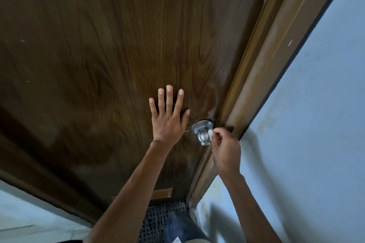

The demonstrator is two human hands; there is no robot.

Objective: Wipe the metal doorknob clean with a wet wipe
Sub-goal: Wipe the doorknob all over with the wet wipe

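Head view: right hand pinches wet wipe against doorknob, knob lying just left of fingers; left hand spread flat on door.

Dark brown wood-grain door fills the view above and left of left hand, small pale flecks on it. Lighter brown door frame runs just right of right hand. Pale blue wall further right, yellowish stains near frame, soft shadows on it. Black lattice mat below both hands, at door foot. Pale surface far lower left, wall or floor unclear
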